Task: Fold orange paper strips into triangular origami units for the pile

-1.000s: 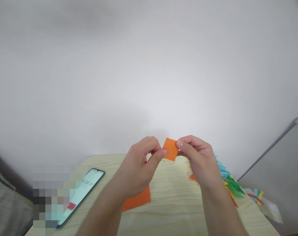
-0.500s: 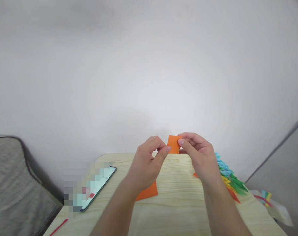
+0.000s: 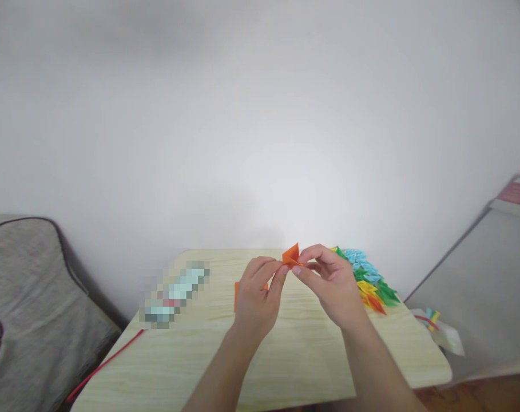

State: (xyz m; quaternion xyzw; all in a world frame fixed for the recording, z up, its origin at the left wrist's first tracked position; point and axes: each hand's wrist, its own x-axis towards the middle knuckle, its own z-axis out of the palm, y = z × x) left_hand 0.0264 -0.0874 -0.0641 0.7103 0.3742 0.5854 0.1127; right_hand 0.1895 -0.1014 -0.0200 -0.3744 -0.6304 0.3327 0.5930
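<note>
Both hands have come lower and closer to the table since the earlier frames, and the small orange paper (image 3: 292, 254), which showed as a flat square, now shows a folded, pointed shape. It is held above the wooden table (image 3: 208, 355), between the two hands. The left hand (image 3: 255, 294) pinches the paper's left edge with thumb and forefinger, the other fingers curled in toward the palm. The right hand (image 3: 328, 280) pinches its right side between thumb and forefinger, the remaining fingers loosely bent behind. Under the left hand a sheet of orange paper (image 3: 236, 294) lies on the table, mostly hidden by the hand. Past the right hand, near the table's far right edge, sits a pile of folded paper pieces (image 3: 369, 277) in blue, green, yellow and orange. A blurred-out patch (image 3: 176, 293) lies on the table to the left of the hands, and a red cord (image 3: 105, 363) runs off the near left corner. Grey fabric (image 3: 32, 309) fills the lower left, and a few coloured scraps (image 3: 433, 320) lie off the table's right side.
</note>
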